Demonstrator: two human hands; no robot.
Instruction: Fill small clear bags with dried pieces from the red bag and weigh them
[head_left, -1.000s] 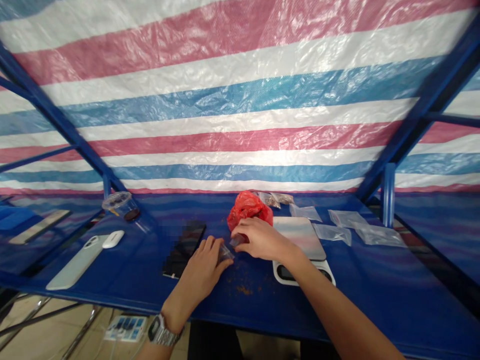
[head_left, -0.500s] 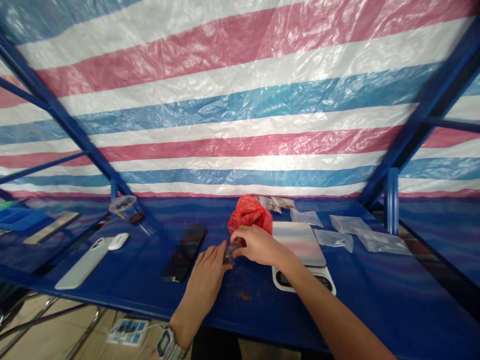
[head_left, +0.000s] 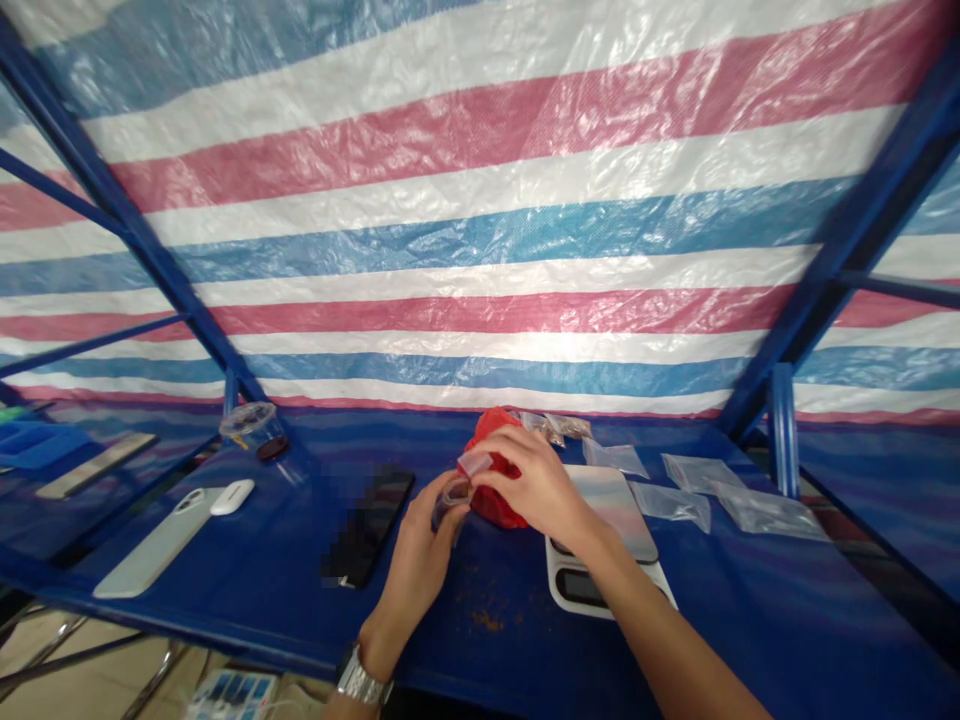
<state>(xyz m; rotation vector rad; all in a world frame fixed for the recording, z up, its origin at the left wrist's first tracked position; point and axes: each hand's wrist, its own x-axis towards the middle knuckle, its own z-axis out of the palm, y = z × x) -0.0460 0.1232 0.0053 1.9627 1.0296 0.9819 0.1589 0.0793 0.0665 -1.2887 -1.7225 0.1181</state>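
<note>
Backdrop: red, white and blue striped tarp on a blue frame, with a blue bench below it.

Both hands meet at mid-bench, raised a little off the surface. A small clear pouch sits between them.
- Left hand: curled round the pouch's lower end from the near side.
- Right hand: pinching the top flap, thumb and forefinger closed on it.
- Pouch long axis: roughly upright, tilted toward the right hand. Both hands are in contact, neither nearer.
- Contents: cannot tell.

Red bag lies just behind the pouch, partly hidden by the right hand. Scale stands just right of the hands, under the right wrist. Brown crumbs lie on the bench toward the near edge.

Dark phone lies left of the hands. White phone and cup are toward the left edge. Flat clear bags lie toward the far right corner.
</note>
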